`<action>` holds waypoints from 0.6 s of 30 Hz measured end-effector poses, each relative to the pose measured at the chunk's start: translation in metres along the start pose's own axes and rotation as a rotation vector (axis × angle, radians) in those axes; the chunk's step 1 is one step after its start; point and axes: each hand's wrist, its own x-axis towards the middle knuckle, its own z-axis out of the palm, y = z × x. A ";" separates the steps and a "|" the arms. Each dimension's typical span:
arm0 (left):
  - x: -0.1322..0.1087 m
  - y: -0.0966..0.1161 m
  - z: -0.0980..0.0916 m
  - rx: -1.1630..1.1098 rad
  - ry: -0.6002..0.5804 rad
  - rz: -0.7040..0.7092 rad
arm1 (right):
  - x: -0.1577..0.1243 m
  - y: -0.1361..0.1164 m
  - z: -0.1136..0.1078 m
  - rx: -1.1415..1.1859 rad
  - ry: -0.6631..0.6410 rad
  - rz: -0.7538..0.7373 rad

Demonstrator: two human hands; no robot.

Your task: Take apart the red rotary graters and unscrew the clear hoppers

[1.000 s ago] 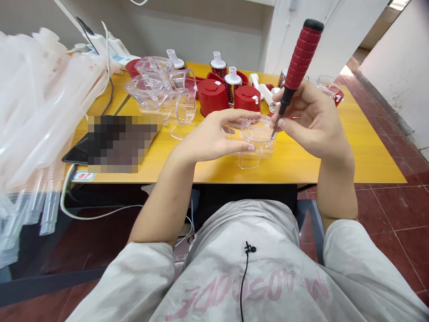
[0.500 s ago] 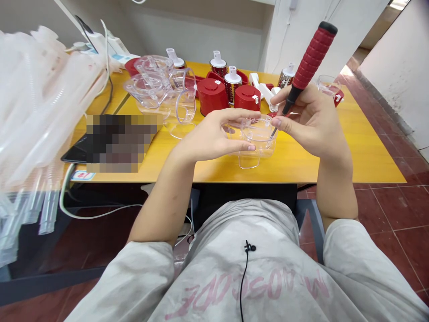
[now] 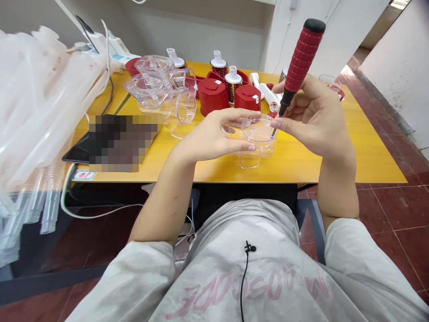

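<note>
A clear plastic housing (image 3: 258,142) stands on the yellow table (image 3: 362,152) in front of me. My left hand (image 3: 214,136) grips its left side between thumb and fingers. My right hand (image 3: 313,118) pinches the shaft of a red-handled screwdriver (image 3: 300,56), whose tip rests at the housing's right rim. The handle points up and slightly right.
Behind stand two red caps (image 3: 212,96), several metal drums with white tops (image 3: 232,82), white tubes (image 3: 268,95) and a pile of clear housings (image 3: 157,87). Stacked translucent plastic parts (image 3: 36,116) fill the left. A dark tablet (image 3: 78,154) lies near the table's front left edge.
The screwdriver handle tilted right half a second ago and has swung back more upright. My left hand and the clear housing have stayed put.
</note>
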 end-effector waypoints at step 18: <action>0.001 -0.003 0.000 0.039 0.002 0.012 | -0.002 0.001 -0.001 0.022 -0.005 0.008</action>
